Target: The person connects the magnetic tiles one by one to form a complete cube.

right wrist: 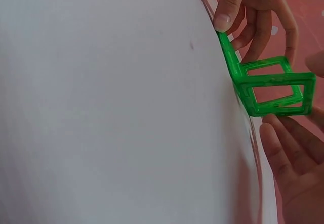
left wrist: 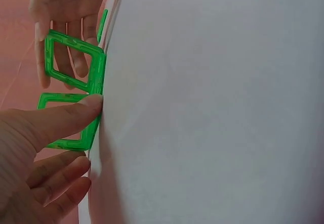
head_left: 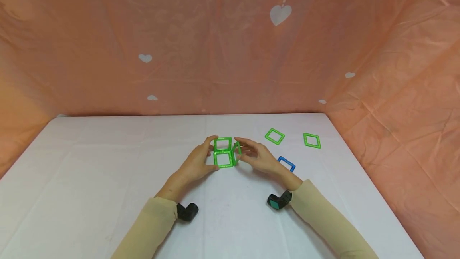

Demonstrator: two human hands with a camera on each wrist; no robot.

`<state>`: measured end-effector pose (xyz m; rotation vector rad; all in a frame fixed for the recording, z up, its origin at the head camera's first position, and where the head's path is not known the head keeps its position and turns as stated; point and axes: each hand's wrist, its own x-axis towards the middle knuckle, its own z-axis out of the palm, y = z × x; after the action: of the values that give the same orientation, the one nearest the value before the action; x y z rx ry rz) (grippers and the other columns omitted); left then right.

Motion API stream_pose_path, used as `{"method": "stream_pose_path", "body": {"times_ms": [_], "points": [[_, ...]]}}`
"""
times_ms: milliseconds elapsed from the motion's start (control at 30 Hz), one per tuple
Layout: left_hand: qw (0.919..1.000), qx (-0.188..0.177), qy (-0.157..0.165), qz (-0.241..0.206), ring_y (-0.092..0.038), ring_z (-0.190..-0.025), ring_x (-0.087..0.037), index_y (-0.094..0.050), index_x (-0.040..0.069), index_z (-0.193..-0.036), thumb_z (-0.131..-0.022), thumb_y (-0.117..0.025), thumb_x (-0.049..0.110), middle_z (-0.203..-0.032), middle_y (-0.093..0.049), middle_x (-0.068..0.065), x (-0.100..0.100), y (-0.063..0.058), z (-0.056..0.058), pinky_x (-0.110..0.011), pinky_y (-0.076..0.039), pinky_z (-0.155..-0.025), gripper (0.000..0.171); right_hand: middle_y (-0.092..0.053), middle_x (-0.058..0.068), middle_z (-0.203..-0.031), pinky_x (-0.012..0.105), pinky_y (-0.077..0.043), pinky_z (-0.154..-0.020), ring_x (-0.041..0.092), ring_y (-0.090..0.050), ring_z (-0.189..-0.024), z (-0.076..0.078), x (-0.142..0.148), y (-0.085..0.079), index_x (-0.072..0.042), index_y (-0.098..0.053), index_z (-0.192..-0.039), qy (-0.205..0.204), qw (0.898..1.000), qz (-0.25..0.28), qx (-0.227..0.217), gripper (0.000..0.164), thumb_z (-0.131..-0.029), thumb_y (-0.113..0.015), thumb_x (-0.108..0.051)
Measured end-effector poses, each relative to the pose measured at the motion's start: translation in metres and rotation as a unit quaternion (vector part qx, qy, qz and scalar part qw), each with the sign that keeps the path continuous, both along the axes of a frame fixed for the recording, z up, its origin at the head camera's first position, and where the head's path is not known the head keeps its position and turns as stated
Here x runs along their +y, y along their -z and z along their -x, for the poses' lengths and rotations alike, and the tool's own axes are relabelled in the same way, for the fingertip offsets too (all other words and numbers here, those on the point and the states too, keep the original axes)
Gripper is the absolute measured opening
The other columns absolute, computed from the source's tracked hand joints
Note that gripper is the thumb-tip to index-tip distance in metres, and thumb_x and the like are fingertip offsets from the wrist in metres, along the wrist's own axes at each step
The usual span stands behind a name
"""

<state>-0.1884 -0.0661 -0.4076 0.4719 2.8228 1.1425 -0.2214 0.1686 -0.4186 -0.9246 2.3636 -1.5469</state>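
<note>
Three green square magnetic tiles stand joined in the head view. One tile (head_left: 225, 166) lies flat on the table, a back tile (head_left: 224, 138) stands at its far edge, and a side tile (head_left: 233, 158) stands tilted at its right. My left hand (head_left: 194, 164) grips the joined tiles from the left, thumb at the flat tile's near corner and index finger by the back tile's top. The right hand (head_left: 261, 158) holds the side tile between thumb and fingers. In the right wrist view, the side tile (right wrist: 278, 77) has fingertips under it; its thumb is partly cut off.
Right of the hands lie two loose green tiles, a nearer one (head_left: 278, 132) and a farther one (head_left: 311, 134). A blue tile (head_left: 288, 162) lies partly hidden behind the right forearm. A white cloth covers the table (head_left: 90, 179); an orange curtain (head_left: 215, 51) hangs behind it.
</note>
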Motion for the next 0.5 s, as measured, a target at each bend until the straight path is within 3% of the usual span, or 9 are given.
{"method": "stream_pose_path", "body": {"times_ms": [233,500], "points": [[1.0,-0.003,0.002,0.0,-0.057,-0.105,-0.027,-0.031,0.014,-0.146,-0.076,-0.081,0.008,-0.123,-0.058,-0.015,0.0001,0.0001,-0.0012,-0.044,-0.049,-0.09,0.087,-0.056,0.026,-0.129,0.044,-0.048,-0.098,0.037,-0.059,-0.113,0.0001,-0.002,0.0006,0.005,-0.04,-0.142,-0.003,1.0,-0.002,0.022,0.05,-0.095,-0.055,-0.003],[1.0,0.003,0.005,0.001,-0.058,-0.106,-0.027,-0.032,0.014,-0.145,-0.076,-0.08,0.008,-0.122,-0.059,-0.014,0.0003,-0.0009,-0.0036,-0.044,-0.049,-0.09,0.084,-0.056,0.025,-0.13,0.041,-0.048,-0.098,0.038,-0.057,-0.117,0.001,-0.007,0.0031,0.005,-0.042,-0.14,0.001,1.0,0.017,0.017,0.05,-0.094,-0.057,-0.003]]}}
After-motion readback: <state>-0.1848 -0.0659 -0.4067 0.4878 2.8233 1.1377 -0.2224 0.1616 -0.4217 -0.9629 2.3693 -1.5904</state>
